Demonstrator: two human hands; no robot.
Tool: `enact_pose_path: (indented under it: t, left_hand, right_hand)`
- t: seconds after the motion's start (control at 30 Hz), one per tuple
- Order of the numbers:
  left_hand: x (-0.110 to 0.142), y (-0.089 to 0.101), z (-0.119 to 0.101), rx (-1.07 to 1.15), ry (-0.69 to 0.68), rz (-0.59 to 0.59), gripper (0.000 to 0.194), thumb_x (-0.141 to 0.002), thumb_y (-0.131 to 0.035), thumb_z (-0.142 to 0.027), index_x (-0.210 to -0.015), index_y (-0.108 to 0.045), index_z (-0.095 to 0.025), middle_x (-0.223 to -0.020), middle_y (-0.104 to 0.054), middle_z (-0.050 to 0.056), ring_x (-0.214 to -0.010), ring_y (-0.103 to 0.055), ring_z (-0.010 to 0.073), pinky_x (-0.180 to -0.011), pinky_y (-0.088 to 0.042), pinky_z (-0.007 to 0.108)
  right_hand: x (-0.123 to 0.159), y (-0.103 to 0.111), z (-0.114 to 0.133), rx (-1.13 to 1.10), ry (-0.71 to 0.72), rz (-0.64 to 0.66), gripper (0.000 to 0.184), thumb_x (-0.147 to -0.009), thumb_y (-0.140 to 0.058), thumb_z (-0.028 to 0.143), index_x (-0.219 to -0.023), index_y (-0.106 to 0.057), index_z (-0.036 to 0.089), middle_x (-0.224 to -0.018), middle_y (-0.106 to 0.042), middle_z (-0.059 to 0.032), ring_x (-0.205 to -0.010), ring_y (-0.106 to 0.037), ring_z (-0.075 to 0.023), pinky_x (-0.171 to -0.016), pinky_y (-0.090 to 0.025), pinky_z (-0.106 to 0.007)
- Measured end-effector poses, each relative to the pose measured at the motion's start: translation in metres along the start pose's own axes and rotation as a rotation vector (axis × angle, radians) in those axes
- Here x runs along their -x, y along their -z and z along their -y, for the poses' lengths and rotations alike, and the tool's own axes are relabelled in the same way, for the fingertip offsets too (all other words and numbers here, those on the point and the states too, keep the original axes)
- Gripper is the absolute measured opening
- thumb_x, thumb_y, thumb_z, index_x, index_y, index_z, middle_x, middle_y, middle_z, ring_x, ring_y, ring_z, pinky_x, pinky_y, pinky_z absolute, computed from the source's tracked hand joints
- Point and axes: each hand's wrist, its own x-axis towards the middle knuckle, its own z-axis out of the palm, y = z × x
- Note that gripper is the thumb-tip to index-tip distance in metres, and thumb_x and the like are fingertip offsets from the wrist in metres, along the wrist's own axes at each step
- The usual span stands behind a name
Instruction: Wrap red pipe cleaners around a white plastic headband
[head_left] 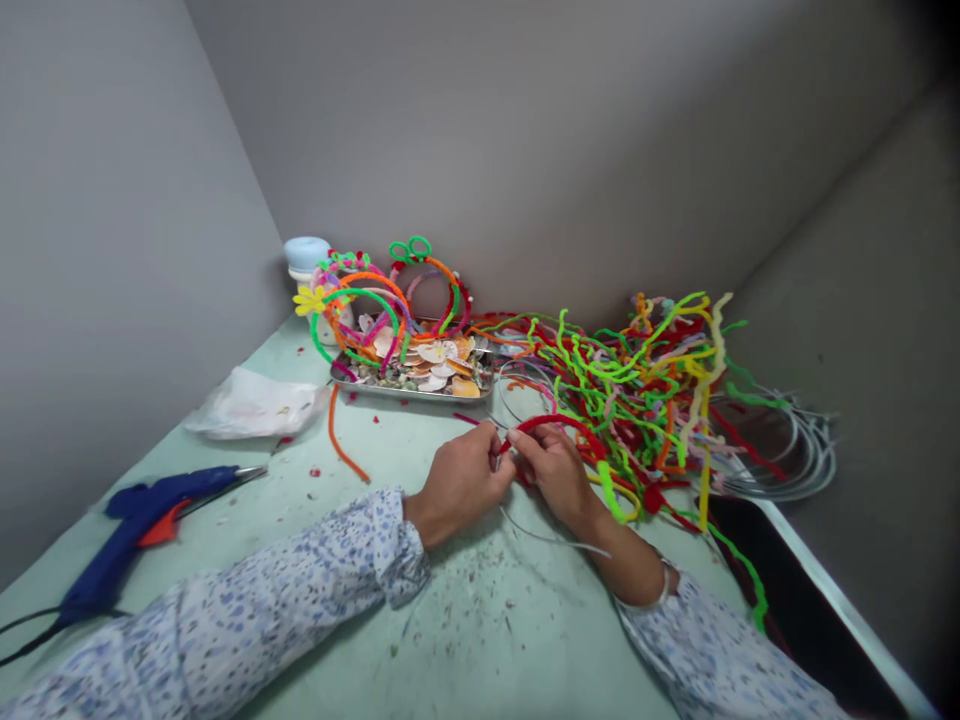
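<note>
Both hands meet over the pale green counter (465, 640), and the grip is tight on each side: the left hand (465, 480) has its thumb and curled fingers closed on one end of a red fuzzy stem (562, 419), and the right hand (553, 472) pinches the same stem just beside it, the rest arching back over the right knuckles. A thin pale wire (559, 541) trails out below the fingers. Just beyond them, here's the metal tray (420, 397), well filled, seashells (442, 365) piled toward its right half, smaller pebble-like bits among them, and fuzzy hoops (367, 293) propped upright over its left and back, one wearing a yellow flower (310, 301). Behind those hoops stands a jar with a light blue lid (307, 252), its contents hidden from us. Over to the left, a whitish plastic bag (251, 405) lies flat, something pale inside, too blurred to name, with a blue glue gun (135, 530) nearer the edge. And right of the tray, a great tangle of coloured stems (600, 370) sprawls toward a coil of wire (814, 450)!
</note>
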Motion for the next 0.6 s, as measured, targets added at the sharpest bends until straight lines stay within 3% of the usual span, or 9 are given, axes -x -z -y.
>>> enact_pose_path:
  t: [0.4, 0.6]
  left_hand:
    - [0.0, 0.003, -0.002, -0.086, -0.03, 0.03, 0.009, -0.084, -0.045, -0.026, -0.08, -0.051, -0.02, -0.069, -0.058, 0.001, -0.059, -0.05, 0.0141, -0.056, -0.028, 0.026]
    - [-0.003, 0.001, 0.0, 0.098, 0.027, 0.026, 0.009, -0.081, -0.049, -0.026, -0.075, -0.05, -0.019, -0.067, -0.056, -0.001, -0.06, -0.048, 0.0128, -0.057, -0.03, 0.024]
  right_hand:
    - [0.001, -0.001, 0.005, 0.04, 0.042, 0.016, 0.032, -0.075, -0.06, 0.038, -0.049, -0.052, 0.021, -0.041, -0.044, 0.0043, -0.042, -0.038, -0.0112, -0.045, -0.031, -0.027]
    - [-0.003, 0.0, -0.012, -0.063, -0.025, 0.02, 0.032, -0.077, -0.061, 0.041, -0.055, -0.053, 0.02, -0.042, -0.043, 0.0057, -0.04, -0.037, -0.0093, -0.041, -0.029, -0.024]
